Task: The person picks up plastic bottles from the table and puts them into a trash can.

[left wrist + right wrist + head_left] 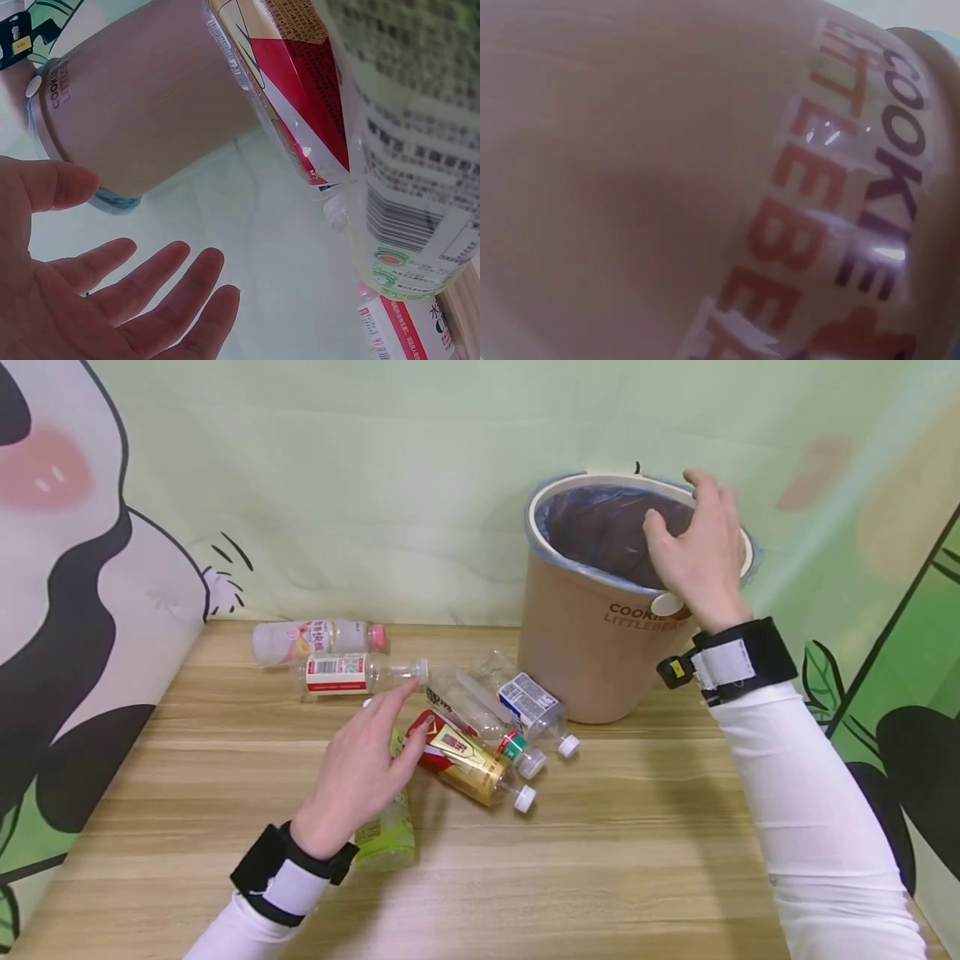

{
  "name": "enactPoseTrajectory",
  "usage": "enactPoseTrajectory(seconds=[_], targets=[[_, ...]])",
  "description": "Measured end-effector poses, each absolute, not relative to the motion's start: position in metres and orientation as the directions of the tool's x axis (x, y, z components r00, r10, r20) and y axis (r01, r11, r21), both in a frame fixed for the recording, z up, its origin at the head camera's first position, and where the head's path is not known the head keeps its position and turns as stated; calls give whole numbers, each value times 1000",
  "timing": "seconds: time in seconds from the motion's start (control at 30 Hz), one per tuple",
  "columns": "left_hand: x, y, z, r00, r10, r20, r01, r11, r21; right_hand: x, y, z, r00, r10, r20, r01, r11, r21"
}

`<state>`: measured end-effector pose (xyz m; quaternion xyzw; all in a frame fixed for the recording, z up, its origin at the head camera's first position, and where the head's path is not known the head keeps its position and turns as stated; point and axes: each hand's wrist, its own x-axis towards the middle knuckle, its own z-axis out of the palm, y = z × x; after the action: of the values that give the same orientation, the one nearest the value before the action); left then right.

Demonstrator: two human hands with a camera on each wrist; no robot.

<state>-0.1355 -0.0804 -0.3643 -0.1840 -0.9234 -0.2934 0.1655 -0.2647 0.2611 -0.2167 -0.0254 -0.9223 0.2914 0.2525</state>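
My left hand hovers over the bottles with its fingers apart, nothing in it. Partly hidden beneath that hand lies a green-labelled plastic bottle, which fills the right side of the left wrist view. Just right of the fingertips is a red-and-gold-labelled bottle with a white cap. At the bin's mouth my right hand is raised over the near right rim, thumb and fingers spread, holding nothing that shows. The brown waste bin has a blue liner; its printed wall fills the right wrist view.
Beside the bin's foot lie a blue-and-white-labelled bottle and a clear bottle with a green band. Farther left are a red-and-white-labelled bottle and a pink-capped bottle. A panda-printed backdrop stands behind the wooden table.
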Motion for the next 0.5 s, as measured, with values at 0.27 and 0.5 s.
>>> enactPoseTrajectory(seconds=[0.27, 0.5], targets=[[-135, -83, -365, -878, 236, 417, 434, 760, 483, -258, 256, -218, -861, 147, 488, -162, 828, -537], [-135, -85, -365, -875, 228, 427, 433, 763, 480, -250, 242, -219, -820, 99, 563, -232, 843, -485]])
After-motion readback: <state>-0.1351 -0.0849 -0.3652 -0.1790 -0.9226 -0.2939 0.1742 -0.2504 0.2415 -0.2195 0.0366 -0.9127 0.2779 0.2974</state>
